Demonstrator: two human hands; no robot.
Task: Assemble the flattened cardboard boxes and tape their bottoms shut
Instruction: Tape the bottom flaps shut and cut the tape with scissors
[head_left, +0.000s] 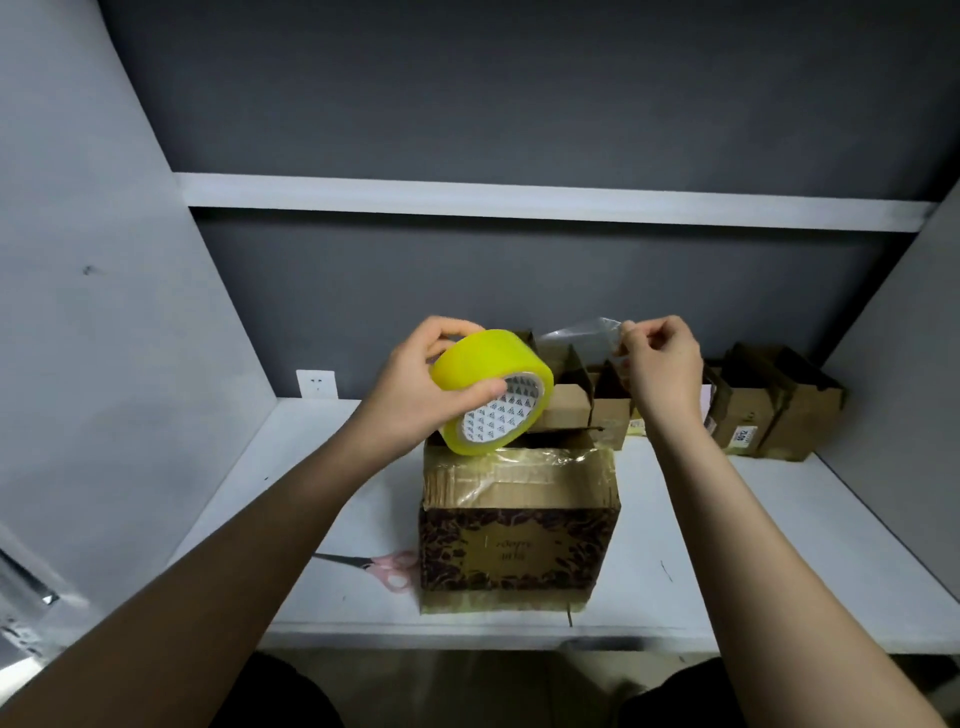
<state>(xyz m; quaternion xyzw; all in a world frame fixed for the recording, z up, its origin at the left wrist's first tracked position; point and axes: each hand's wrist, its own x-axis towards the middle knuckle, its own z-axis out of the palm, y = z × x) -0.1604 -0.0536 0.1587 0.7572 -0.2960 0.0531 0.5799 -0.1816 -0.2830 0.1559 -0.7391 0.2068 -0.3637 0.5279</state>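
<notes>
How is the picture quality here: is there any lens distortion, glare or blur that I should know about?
Head view: the wide lens bends the upper shelf and side walls outward; light glints on the film over the box top; the pulled tape strip is see-through and faint; the left hand and tape roll look sharp.

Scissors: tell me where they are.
The pink-handled scissors lie on the white shelf, left of the printed cardboard box, handles touching it.
</notes>
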